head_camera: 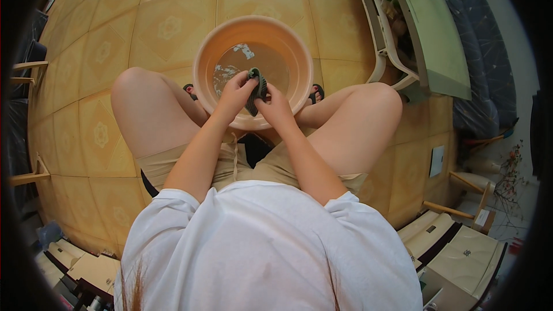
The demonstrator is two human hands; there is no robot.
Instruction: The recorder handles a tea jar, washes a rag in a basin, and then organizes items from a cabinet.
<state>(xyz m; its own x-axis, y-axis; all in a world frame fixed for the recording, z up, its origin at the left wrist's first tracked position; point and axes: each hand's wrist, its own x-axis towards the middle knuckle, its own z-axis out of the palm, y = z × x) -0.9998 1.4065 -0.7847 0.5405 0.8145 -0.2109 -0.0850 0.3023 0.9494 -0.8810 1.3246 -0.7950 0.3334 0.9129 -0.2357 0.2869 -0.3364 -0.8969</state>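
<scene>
A small dark green ribbed cloth (261, 90), bunched and folded, is gripped between both hands above a round peach-coloured plastic basin (298, 43). My left hand (235, 95) pinches its upper left part with thumb and fingers. Lower on the right side, my right hand (274, 107) has hold of it, and a pointed end hangs down between the two hands. Shallow water (270, 58) with bright reflections covers the bottom of the basin. Whether the cloth is a sock cannot be told from its folds.
The basin stands on yellow patterned floor tiles (173, 30) between my bent legs and sandalled feet. To the right are a glass-topped table (436, 34) with pale curved legs and a dark patterned sofa (484, 52). Wooden chair legs (32, 177) show at left; cream drawer cabinets (462, 259) stand behind.
</scene>
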